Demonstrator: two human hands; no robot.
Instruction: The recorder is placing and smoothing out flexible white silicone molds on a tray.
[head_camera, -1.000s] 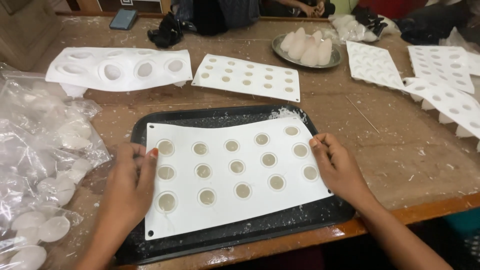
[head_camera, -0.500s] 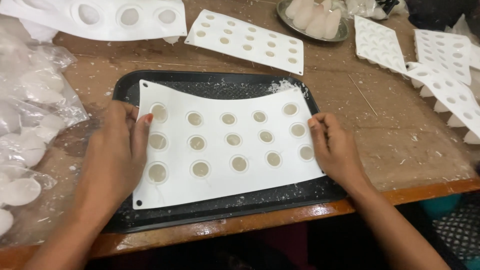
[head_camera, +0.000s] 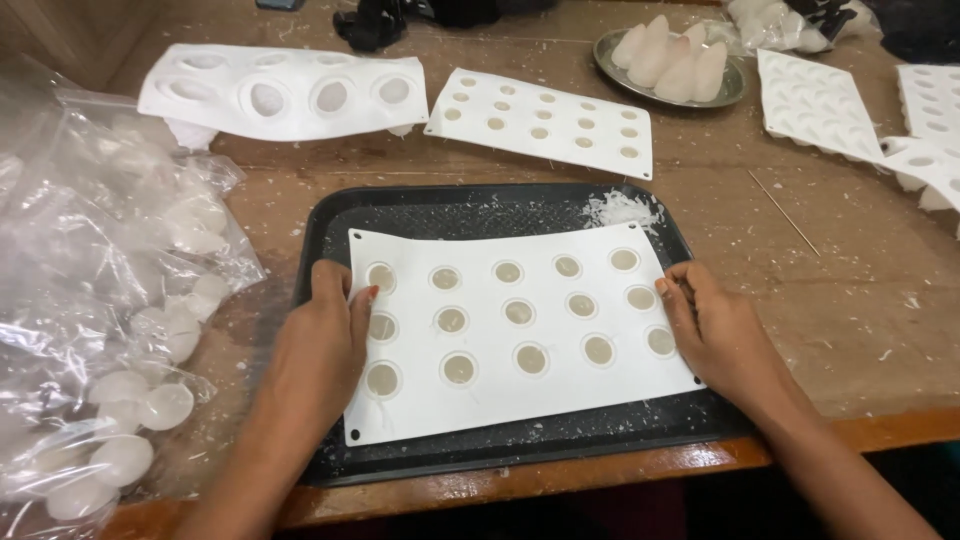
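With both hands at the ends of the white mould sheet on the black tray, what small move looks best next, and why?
Probably lift both short edges evenly. The left hand and right hand already rest on the ends of the mould sheet, which lies flat on the black tray with its cavities filled.

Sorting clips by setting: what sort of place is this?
Probably a small workshop that casts things in moulds: a white mould sheet on a black tray, more moulds, and bagged white rounds on a worn wooden table.
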